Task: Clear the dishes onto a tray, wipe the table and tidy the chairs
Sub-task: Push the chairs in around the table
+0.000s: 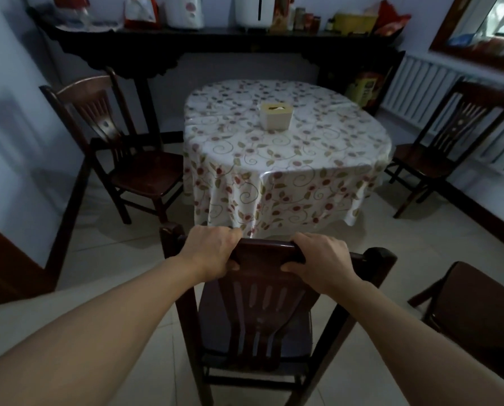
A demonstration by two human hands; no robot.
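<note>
A dark wooden chair stands in front of me, its back toward me and its seat facing the table. My left hand grips the left part of its top rail. My right hand grips the right part of the same rail. Beyond it is a round table under a floral cloth, with only a beige tissue box on top. Another chair stands at the table's left and one more at its right.
A fourth chair pokes in at the lower right. A long dark sideboard with appliances, jars and bags runs along the back wall. A white radiator lines the right wall. A tiled floor surrounds the table.
</note>
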